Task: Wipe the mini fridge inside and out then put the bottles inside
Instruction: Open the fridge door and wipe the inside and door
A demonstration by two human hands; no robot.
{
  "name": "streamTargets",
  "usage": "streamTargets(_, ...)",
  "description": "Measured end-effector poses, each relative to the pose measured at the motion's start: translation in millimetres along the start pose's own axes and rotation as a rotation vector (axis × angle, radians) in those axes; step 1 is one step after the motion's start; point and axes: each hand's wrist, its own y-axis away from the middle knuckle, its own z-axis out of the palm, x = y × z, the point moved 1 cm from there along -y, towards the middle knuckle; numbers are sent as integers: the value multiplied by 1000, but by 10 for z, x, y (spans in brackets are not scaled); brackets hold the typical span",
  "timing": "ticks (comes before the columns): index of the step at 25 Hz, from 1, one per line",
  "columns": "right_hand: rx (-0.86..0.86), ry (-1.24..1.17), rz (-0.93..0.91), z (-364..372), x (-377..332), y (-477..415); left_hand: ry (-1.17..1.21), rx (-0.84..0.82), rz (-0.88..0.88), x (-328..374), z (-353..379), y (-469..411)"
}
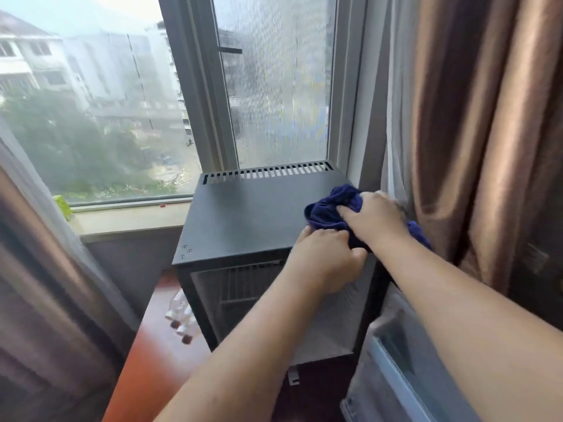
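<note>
Right hand [374,217] has its fingers [350,212] bunched tight around the blue cloth [332,205], which sits on top of the mini fridge [243,220] at its right edge. Left hand [326,260] is curled over the fridge's front top edge, right against the cloth; can't tell if it's actually gripping anything. Bottles [182,318] sit on the wooden surface [146,360] just left of the fridge, whose door [396,360] hangs open at its right.

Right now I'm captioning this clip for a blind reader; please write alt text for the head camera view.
The right hand grips a dark blue cloth on top of a black mini fridge, the left hand beside it. Its door is open; bottles sit on the wood to its left.
</note>
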Motion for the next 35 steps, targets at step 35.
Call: streamTargets(35,176,-311,-10,-1743,-294,2608,628,168,350,275,-576,2288)
